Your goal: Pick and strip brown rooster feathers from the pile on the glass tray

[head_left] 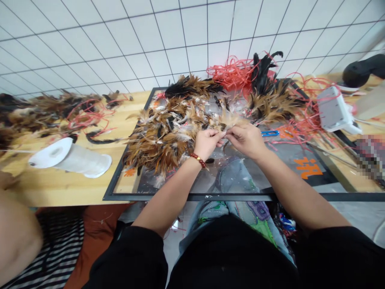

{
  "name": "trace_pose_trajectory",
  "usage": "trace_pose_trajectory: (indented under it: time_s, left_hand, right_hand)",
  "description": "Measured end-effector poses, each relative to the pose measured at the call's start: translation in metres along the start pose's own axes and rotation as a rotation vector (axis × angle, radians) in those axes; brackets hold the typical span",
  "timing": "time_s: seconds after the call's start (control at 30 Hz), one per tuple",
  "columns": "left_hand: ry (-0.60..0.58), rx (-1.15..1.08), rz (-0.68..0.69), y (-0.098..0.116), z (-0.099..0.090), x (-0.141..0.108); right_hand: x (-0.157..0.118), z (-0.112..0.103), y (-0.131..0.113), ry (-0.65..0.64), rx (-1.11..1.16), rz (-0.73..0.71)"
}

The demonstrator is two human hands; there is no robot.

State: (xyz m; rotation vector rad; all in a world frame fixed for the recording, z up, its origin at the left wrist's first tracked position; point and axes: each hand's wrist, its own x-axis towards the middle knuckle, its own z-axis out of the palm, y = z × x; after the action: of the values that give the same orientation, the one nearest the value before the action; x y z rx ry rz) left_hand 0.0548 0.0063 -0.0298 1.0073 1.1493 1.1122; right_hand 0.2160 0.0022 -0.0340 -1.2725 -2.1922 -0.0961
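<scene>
My left hand (207,143), with a red bead bracelet (197,160) on its wrist, is closed in a pinch. My right hand (247,139) meets it fingertip to fingertip, also pinching. Between and just beyond the fingertips shows a pale tan feather (231,120); its quill end is hidden by the fingers. A large pile of brown and tan feathers (162,140) spreads to the left of my hands on a dark-framed glass panel (198,186). To the right of my right hand lies a small blue tool (270,133).
Tangled pink ribbon (231,76) and black feathers (264,72) lie against the tiled wall (192,36). A white spool (80,158) rests on the wooden table at left, near more feathers (45,112). A white box-like device (335,108) stands at right. A co-worker's arm (18,233) shows at left.
</scene>
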Motion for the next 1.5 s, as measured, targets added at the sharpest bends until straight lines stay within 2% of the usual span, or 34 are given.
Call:
trace_pose_trajectory:
  time_s: [0.1, 0.17, 0.23, 0.3, 0.4, 0.57, 0.67, 0.73, 0.8, 0.9, 1.0, 1.1, 1.23, 1.33, 1.5]
  left_hand:
    - [-0.086, 0.047, -0.051, 0.004, -0.004, 0.000]
    - [-0.190, 0.071, -0.113, 0.009, -0.009, -0.002]
    - [-0.237, 0.119, -0.145, 0.014, -0.013, -0.003]
    - [-0.220, 0.162, -0.131, 0.016, -0.014, -0.002]
    - [-0.122, 0.121, -0.071, 0.015, -0.014, 0.000]
    - [-0.043, -0.060, -0.067, 0.012, -0.011, 0.002]
    - [-0.024, -0.126, -0.083, 0.013, -0.011, 0.002]
    - [-0.018, -0.173, -0.096, 0.014, -0.012, 0.002]
    - [-0.011, -0.223, -0.107, 0.014, -0.013, 0.002]
    - [0.010, -0.281, -0.131, 0.013, -0.013, 0.003]
    - [-0.014, -0.317, -0.179, 0.011, -0.012, 0.002]
    - [-0.080, -0.356, -0.232, 0.009, -0.010, 0.001]
    - [-0.132, -0.399, -0.291, 0.008, -0.008, 0.000]
    - [-0.154, -0.391, -0.305, 0.009, -0.007, -0.001]
    - [-0.211, -0.328, -0.280, 0.008, -0.007, -0.002]
  right_hand:
    - [0.000, -0.005, 0.001, 0.008, -0.051, -0.026]
    - [0.001, -0.009, 0.003, -0.009, -0.072, -0.086]
    - [0.002, -0.012, 0.004, -0.029, -0.080, -0.138]
    - [0.002, -0.014, 0.006, -0.007, -0.088, -0.115]
    - [0.003, -0.013, 0.012, 0.016, -0.116, -0.019]
    - [0.003, -0.009, 0.025, -0.255, -0.180, -0.117]
    - [0.002, -0.004, 0.025, -0.341, -0.155, -0.128]
    - [0.003, -0.001, 0.023, -0.295, -0.083, -0.045]
    - [0.005, 0.001, 0.020, -0.160, 0.099, 0.138]
    - [0.010, -0.001, 0.014, 0.012, 0.674, 0.496]
    - [0.014, -0.005, 0.005, -0.011, 1.201, 0.706]
    - [0.014, -0.006, -0.005, -0.047, 1.311, 0.690]
    - [0.013, 0.001, -0.011, -0.058, 1.180, 0.511]
    - [0.013, 0.008, -0.011, 0.004, 1.084, 0.435]
    - [0.013, 0.014, -0.008, 0.121, 0.985, 0.418]
